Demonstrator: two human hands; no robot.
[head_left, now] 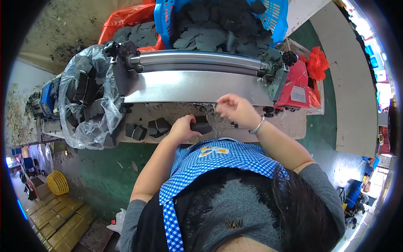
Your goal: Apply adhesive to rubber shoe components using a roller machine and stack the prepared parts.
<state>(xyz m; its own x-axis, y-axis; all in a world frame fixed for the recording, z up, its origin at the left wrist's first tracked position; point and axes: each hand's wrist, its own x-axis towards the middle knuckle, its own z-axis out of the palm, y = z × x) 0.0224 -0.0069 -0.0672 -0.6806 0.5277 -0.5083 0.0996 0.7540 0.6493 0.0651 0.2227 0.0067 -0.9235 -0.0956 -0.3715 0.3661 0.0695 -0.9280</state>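
Observation:
My left hand (182, 129) is closed round a small stack of dark grey foam-like pieces (201, 126) at the near edge of the worktable. Its thumb and fingers grip the stack's left end. To the right and a little farther away, my right hand (237, 111) is raised with bent fingers drawn together. Whatever its fingertips may hold is too small to make out. Loose pale rubber bands (221, 122) lie on the table between and below my hands. Left of my left hand sit two banded bundles (159, 127) of the same dark pieces.
A machine with a shiny metal roller (201, 59) and flat metal plate (197, 86) stands beyond my hands. Behind it, a blue basket (278, 21) holds loose dark pieces. A clear plastic bag (109, 126) with bundles is at left; a red box (294, 86) at right.

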